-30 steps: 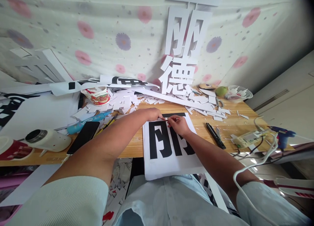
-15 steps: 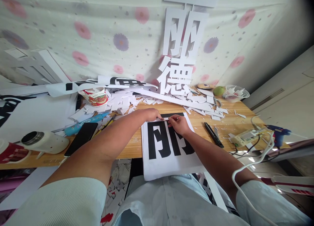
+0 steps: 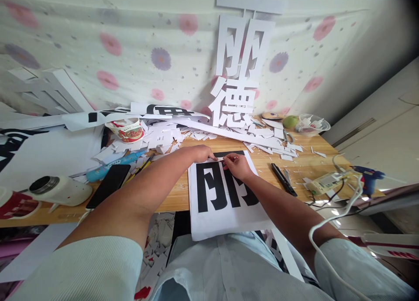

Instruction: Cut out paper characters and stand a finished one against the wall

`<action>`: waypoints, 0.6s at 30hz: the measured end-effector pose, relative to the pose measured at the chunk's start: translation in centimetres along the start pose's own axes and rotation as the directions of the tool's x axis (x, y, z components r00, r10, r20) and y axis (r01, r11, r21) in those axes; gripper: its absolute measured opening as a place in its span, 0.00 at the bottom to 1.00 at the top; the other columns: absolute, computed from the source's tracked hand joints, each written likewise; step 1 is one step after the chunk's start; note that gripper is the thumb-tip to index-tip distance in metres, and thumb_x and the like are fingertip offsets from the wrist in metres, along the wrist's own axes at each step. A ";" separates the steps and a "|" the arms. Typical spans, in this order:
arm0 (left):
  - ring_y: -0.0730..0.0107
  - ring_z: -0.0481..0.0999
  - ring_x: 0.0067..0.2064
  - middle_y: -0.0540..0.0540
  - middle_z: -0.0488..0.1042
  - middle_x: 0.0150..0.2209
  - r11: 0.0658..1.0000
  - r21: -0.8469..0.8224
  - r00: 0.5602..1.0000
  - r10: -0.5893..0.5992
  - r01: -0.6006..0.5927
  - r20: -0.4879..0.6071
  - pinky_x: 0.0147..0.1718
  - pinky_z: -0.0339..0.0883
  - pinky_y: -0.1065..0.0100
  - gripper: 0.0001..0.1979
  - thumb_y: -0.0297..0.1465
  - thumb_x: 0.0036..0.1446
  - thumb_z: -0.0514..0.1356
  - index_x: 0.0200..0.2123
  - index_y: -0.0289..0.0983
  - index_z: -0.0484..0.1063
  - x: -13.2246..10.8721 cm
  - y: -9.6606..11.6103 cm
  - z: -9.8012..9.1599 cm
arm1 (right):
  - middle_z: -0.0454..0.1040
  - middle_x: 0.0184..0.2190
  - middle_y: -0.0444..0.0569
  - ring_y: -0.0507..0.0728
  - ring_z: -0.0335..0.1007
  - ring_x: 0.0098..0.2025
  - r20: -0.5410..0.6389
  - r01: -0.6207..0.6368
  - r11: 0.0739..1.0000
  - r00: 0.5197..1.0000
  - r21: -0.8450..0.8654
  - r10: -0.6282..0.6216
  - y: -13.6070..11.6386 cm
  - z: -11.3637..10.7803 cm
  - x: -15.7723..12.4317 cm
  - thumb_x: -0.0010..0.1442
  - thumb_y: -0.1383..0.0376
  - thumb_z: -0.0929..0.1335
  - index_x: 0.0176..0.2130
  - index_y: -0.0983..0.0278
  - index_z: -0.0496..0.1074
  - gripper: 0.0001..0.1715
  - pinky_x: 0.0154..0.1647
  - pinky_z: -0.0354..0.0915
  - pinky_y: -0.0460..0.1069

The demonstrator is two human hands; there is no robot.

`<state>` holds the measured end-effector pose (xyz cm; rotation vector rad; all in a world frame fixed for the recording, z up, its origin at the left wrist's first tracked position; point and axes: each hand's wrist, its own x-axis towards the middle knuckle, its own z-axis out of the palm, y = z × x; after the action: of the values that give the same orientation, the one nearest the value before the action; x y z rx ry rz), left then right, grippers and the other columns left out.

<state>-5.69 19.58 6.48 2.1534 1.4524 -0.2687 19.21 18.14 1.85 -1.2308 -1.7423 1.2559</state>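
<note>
A white sheet [image 3: 225, 216] printed with a large black character lies on the wooden table [image 3: 176, 196] in front of me, its near edge hanging over my lap. My left hand [image 3: 200, 153] presses down on the sheet's top left part, fingers curled flat against it. My right hand [image 3: 238, 165] is closed on a thin red-tipped cutting tool [image 3: 229, 159], its tip at the black bar near the top of the sheet. The two hands almost touch.
White paper offcuts [image 3: 163, 137] pile up behind the sheet, with cut-out white characters [image 3: 240, 74] leaning on the floral cloth wall. A noodle cup [image 3: 127, 128], black phone [image 3: 108, 185], white flask [image 3: 59, 189] and blue tool [image 3: 111, 165] lie left; black pens [image 3: 283, 179], a power strip [image 3: 324, 184] and glue gun [image 3: 366, 176] lie right.
My right hand has crept slightly left along the black bar toward my left hand. The view shifted a little; nothing else moved.
</note>
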 end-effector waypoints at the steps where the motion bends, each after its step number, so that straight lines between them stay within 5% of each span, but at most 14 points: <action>1: 0.66 0.74 0.35 0.50 0.84 0.42 1.000 0.003 1.000 -0.021 0.021 0.021 0.42 0.65 0.68 0.28 0.37 0.66 0.64 0.68 0.61 0.78 -0.1 0.1 -0.1 | 0.84 0.32 0.48 0.60 0.86 0.31 -0.005 0.007 1.000 1.000 0.016 -0.007 -0.1 -0.1 -0.1 0.64 0.55 0.72 0.34 0.60 0.79 0.13 0.31 0.74 0.49; 6: 0.64 0.76 0.37 0.49 0.85 0.44 0.999 0.034 1.000 -0.024 0.023 0.017 0.42 0.65 0.66 0.27 0.35 0.66 0.65 0.67 0.61 0.79 0.0 0.6 -0.3 | 0.85 0.32 0.49 0.60 0.85 0.30 0.010 0.063 0.993 0.998 0.096 -0.065 -0.3 0.7 -0.9 0.64 0.50 0.73 0.35 0.61 0.80 0.17 0.33 0.76 0.51; 12: 0.64 0.77 0.36 0.48 0.85 0.39 1.000 0.016 1.000 -0.012 0.012 -0.002 0.38 0.65 0.67 0.21 0.36 0.63 0.67 0.58 0.55 0.86 -0.1 0.7 -0.2 | 0.86 0.38 0.51 0.60 0.85 0.31 0.121 0.106 0.983 0.985 0.152 -0.125 0.2 4.7 -1.2 0.64 0.42 0.73 0.40 0.60 0.83 0.25 0.35 0.79 0.52; 18: 0.65 0.76 0.32 0.52 0.83 0.33 0.998 -0.056 0.998 0.025 -0.022 0.057 0.34 0.64 0.67 0.33 0.28 0.53 0.69 0.61 0.56 0.84 -0.4 0.6 -0.5 | 0.85 0.33 0.49 0.60 0.84 0.30 0.166 0.194 0.974 0.963 0.120 -0.212 0.6 7.4 -0.7 0.66 0.46 0.74 0.41 0.59 0.84 0.21 0.38 0.79 0.53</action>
<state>-5.38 19.35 7.22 2.0994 1.3858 -0.2764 13.08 15.10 -1.17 -0.8791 -1.8523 1.3465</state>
